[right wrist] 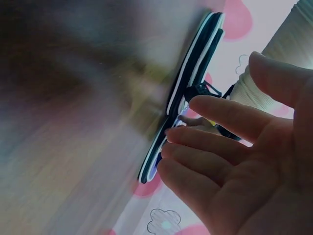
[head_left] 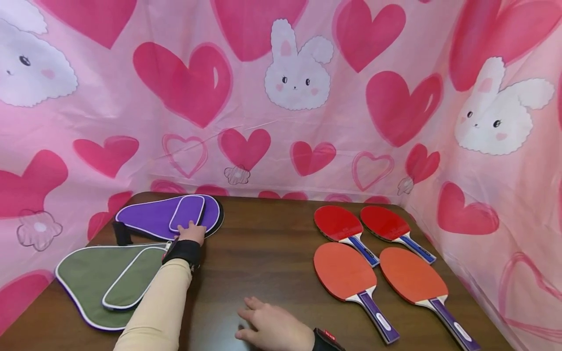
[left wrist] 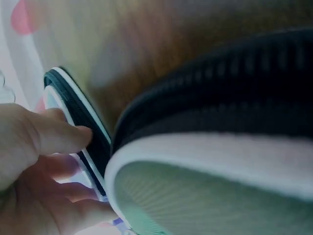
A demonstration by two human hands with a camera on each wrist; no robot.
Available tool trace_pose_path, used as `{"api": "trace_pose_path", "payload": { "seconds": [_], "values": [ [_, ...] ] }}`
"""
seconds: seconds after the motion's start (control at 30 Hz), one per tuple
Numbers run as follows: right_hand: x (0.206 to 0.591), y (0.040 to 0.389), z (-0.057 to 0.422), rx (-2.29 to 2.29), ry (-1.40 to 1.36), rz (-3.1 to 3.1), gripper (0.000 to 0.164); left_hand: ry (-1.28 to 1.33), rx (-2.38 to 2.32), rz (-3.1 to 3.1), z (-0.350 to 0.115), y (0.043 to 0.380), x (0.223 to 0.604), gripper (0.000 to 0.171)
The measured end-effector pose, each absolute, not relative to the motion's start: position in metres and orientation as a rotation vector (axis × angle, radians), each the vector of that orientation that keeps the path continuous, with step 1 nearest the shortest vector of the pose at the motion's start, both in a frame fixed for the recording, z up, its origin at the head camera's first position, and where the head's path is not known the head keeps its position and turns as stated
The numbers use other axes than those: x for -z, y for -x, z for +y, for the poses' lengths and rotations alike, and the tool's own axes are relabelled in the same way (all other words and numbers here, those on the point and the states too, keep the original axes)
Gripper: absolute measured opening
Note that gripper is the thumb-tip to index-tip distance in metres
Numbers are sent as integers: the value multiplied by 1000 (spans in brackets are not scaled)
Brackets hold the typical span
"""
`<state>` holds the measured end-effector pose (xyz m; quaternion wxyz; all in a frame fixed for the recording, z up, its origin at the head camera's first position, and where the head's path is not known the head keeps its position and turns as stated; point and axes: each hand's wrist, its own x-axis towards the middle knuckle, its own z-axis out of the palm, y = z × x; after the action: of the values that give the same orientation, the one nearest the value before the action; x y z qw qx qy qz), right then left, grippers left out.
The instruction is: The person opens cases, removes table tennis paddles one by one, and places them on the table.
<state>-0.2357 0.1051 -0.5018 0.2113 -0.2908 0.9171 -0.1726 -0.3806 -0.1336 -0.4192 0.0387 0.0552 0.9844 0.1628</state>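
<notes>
My left hand (head_left: 193, 232) is over the lower right part of a purple table tennis bat case (head_left: 151, 217) with white piping and a pocket. In the left wrist view the thumb (left wrist: 73, 137) lies by the case's dark zipped side, and the other fingers are spread toward its face. Whether they press on it is hard to tell. A green bat case (head_left: 88, 278) lies nearer, partly under the left forearm. My right hand (head_left: 276, 324) hovers low at the front middle, fingers spread and holding nothing.
On the right lie two red bats (head_left: 337, 223) (head_left: 384, 223) with blue handles. Closer are two orange-red bats (head_left: 344, 270) (head_left: 412, 275) with purple handles. All rest on the dark wooden table (head_left: 263, 243). A pink heart-print cloth (head_left: 246, 112) hangs behind and at the sides.
</notes>
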Motion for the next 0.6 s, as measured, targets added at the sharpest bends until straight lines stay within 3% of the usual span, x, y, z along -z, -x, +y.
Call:
{"api": "trace_pose_path", "payload": {
  "seconds": [0.4, 0.6],
  "values": [
    [504, 241, 118, 526, 790, 2530, 57, -172, -558, 2930, -154, 383, 427, 47],
    [443, 215, 122, 659, 694, 2655, 42, -245, -637, 2935, -153, 381, 436, 56]
  ]
}}
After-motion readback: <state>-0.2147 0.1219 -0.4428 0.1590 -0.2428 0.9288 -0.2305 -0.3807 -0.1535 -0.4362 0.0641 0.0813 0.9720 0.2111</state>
